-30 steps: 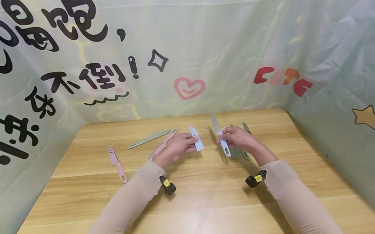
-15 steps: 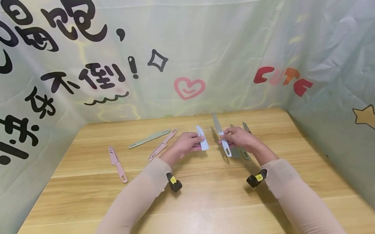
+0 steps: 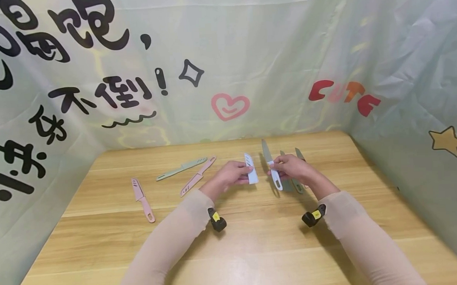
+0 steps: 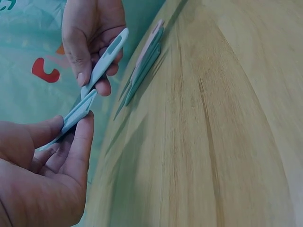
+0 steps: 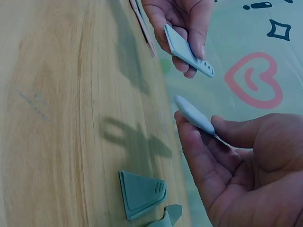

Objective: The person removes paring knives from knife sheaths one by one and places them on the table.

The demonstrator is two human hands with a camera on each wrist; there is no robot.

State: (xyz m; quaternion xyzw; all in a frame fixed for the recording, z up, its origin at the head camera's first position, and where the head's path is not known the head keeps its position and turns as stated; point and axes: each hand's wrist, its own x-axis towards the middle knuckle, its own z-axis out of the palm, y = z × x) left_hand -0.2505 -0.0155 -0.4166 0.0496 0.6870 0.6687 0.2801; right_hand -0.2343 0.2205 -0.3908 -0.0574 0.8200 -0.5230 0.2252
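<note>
My left hand (image 3: pixel 231 175) pinches a pale blue-white slotted sheath (image 3: pixel 251 169) between thumb and fingers, above the table. To its right, my right hand (image 3: pixel 294 167) grips the white handle (image 3: pixel 276 177) of a knife whose bare blade (image 3: pixel 266 150) points up and away. Sheath and knife are apart in the head view. The right wrist view shows the sheath (image 5: pixel 187 51) in my left hand (image 5: pixel 182 23), with the knife handle (image 5: pixel 195 115) between thumb and fingers of my right hand (image 5: pixel 236 161).
On the wooden table (image 3: pixel 233 253), a sheathed pink knife (image 3: pixel 143 200) lies at the left; a green one (image 3: pixel 181 168) and another pink one (image 3: pixel 198 176) lie farther back. Beside my right hand are a green sheath (image 5: pixel 142 195) and a green-handled knife (image 3: pixel 297 186). Printed cloth (image 3: pixel 278 63) hangs behind.
My left hand has moved right with the sheath, closer to the knife. My right hand and the knife have shifted only slightly.
</note>
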